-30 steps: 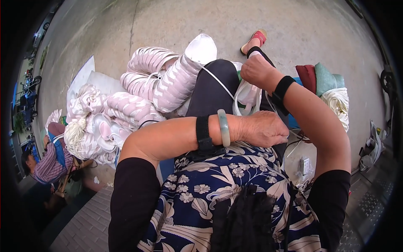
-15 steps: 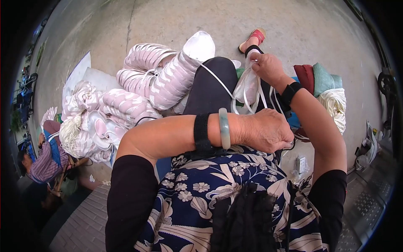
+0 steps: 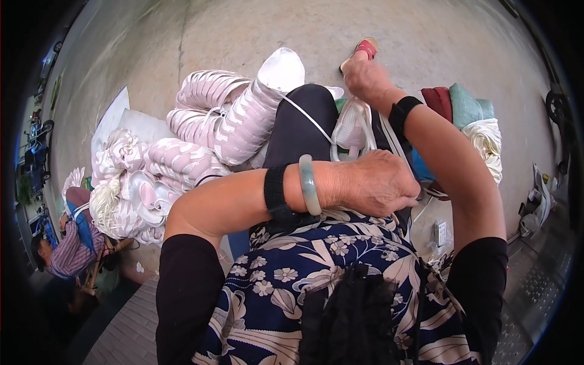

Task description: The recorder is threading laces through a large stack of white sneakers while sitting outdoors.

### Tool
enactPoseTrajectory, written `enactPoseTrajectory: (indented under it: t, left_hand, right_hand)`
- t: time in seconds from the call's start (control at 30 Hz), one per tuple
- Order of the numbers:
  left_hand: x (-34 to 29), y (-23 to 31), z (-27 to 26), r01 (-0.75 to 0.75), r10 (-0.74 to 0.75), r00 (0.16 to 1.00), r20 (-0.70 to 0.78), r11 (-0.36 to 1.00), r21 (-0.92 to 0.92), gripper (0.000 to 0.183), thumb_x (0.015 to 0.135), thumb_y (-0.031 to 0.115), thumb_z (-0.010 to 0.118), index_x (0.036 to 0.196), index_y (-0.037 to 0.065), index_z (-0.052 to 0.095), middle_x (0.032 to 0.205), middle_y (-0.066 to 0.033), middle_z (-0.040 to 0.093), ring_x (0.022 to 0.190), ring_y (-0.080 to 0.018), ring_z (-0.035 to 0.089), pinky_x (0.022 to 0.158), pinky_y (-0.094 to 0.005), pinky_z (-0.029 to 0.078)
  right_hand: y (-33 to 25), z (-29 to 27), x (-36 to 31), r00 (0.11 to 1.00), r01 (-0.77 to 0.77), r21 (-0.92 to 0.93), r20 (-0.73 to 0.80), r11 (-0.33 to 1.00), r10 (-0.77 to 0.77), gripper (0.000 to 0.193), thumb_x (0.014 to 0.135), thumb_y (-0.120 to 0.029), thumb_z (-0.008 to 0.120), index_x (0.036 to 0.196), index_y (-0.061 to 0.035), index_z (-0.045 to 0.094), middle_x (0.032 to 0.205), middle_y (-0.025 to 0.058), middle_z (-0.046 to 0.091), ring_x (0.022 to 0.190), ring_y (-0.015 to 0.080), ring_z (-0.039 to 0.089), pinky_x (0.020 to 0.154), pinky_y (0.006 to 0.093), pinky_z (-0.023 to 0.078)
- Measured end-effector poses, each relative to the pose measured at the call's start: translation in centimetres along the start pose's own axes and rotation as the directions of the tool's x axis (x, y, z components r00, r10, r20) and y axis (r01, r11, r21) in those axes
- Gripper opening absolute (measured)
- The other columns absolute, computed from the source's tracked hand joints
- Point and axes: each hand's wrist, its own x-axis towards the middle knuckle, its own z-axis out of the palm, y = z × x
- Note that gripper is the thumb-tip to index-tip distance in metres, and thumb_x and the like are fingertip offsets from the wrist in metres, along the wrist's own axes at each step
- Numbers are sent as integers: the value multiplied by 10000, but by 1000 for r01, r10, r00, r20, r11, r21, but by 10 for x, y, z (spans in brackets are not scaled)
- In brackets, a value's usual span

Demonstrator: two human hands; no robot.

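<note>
- Mesh piece (image 3: 351,126), white and pale pink, is located between the legs, just beside the left knee (image 3: 307,115); its lower end is placed near the left hand (image 3: 378,184).
- White strips (image 3: 392,139) are seen along its right side, running down between the two hands.
- Right hand (image 3: 368,80) is extended beyond the mesh piece, with fingers curled inward; whether anything is gripped cannot be told, the fingertips being hidden.
- Left hand is held across the body, close to the dress (image 3: 286,292), back upward and fingers folded; what is held, if anything, cannot be told.
- Room between the hands is partly taken up by the mesh piece and strips.
- Left side is bounded by pink-and-white stacks (image 3: 249,125), set against the left knee, and by a heap (image 3: 146,191) farther out.
- Right side is bounded by a red roll (image 3: 438,103), a green roll (image 3: 467,104) and a cream hank (image 3: 483,146); a gap is left between these and the right hand.
- Sandal (image 3: 366,47), red, is partly overlapped by the right hand.
- Concrete floor (image 3: 255,36) is extended forward, past the outer edges of the stacks and rolls, affording open room ahead.
</note>
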Motion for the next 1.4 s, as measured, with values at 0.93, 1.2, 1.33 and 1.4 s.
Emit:
enactPoseTrajectory:
  t: [0.93, 1.2, 1.33, 1.4]
  left_hand:
    - [-7, -18, 24, 207, -195, 959, 205, 977, -40, 286, 845, 205, 520, 623, 38, 453, 501, -134, 417, 463, -293, 454, 483, -354, 366]
    - [-4, -17, 24, 287, -249, 946, 210, 942, -174, 285, 858, 201, 512, 639, 24, 468, 515, -134, 428, 459, -269, 448, 477, -338, 364]
    - [-3, -15, 23, 247, -220, 950, 220, 964, -101, 282, 856, 196, 512, 640, 21, 469, 517, -133, 429, 457, -254, 442, 475, -335, 357]
    - [-6, -18, 22, 248, -225, 951, 214, 965, -88, 277, 856, 194, 512, 644, 19, 472, 514, -125, 429, 454, -243, 436, 477, -329, 360]
  right_hand:
    - [5, 27, -85, 738, -618, 639, 268, 459, 619, 232, 732, -224, 511, 768, -16, 606, 788, 195, 614, 812, 344, 599, 701, 421, 471]
    - [10, 31, -98, 783, -520, 805, 314, 287, 537, 223, 733, -187, 490, 866, -36, 587, 799, 201, 605, 806, 349, 585, 733, 413, 455]
    - [9, 13, -96, 845, -463, 771, 234, 437, 482, 211, 734, -162, 500, 891, -47, 582, 786, 194, 607, 802, 354, 583, 718, 425, 454]
    - [8, 14, -96, 863, -461, 728, 233, 507, 449, 206, 737, -154, 499, 890, -44, 580, 783, 194, 606, 794, 357, 582, 712, 429, 454]
